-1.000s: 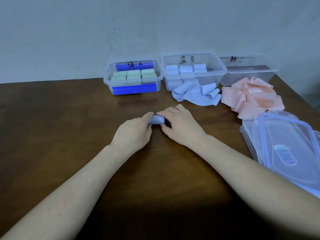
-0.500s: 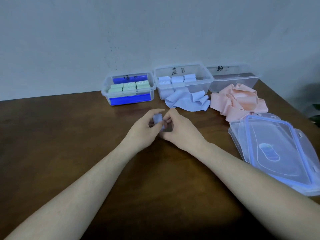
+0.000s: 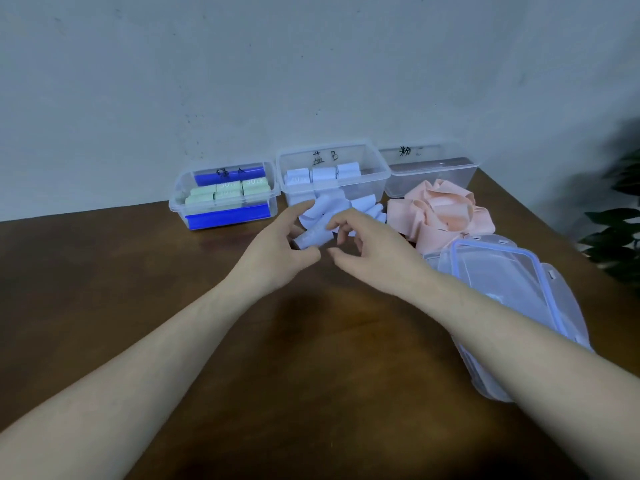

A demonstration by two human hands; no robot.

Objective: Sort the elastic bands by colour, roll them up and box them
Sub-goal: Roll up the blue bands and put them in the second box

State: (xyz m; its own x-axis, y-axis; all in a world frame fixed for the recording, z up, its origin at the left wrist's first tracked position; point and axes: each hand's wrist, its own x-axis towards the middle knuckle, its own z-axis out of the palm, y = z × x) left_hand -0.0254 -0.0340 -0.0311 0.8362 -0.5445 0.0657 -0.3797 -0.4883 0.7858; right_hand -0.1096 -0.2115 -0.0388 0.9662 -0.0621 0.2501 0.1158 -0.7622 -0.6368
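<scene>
A clear plastic box with blue inserts, filled with pale green rolled bands, is seen at the left of the row against the wall, on the brown wooden bench. To the right of this box a clear plastic box marked B is set, with light blue rolled bands inside. In front of the B box a loose heap of light blue elastic bands is laid on the bench.

Nearer than that heap, a small rolled light blue band is pinched by the left hand, whose fingers are curled round its left end. The right hand is held just beside the roll with fingers loosely bent and apart; whether the roll is touched by them cannot be told.

Right of the B box a third clear plastic box is placed, with a heap of pink elastic bands before it. Nearer than the pink heap, stacked clear plastic lids with blue rims are laid.
</scene>
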